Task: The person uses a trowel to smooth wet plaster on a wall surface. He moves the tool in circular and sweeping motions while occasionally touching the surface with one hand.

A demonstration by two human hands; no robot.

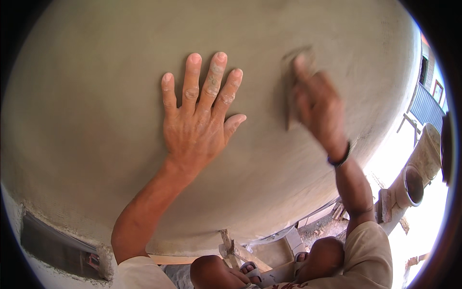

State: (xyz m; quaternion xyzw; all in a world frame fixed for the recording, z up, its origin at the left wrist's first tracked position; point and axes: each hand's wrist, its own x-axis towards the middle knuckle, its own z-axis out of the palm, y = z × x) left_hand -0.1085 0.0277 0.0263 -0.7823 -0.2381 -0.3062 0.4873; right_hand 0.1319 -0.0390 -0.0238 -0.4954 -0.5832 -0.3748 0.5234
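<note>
A large, smooth grey-beige plastered wall (120, 96) fills most of the head view. Flat against it, fingers spread, lies my left hand (197, 111), with dried plaster on its knuckles and nothing held. To the right, my right hand (320, 103) grips a flat plastering trowel (289, 108) pressed to the wall's surface. Motion blurs this hand and the tool, so the trowel's exact shape is hard to make out. A dark band circles my right wrist.
Below are my knees and sandalled feet beside wooden pieces (245, 255). An opening (57, 241) sits in the wall at lower left. At the right stand a bucket (411, 185), another cylindrical container (428, 149) and a blue corrugated sheet (426, 107) farther off.
</note>
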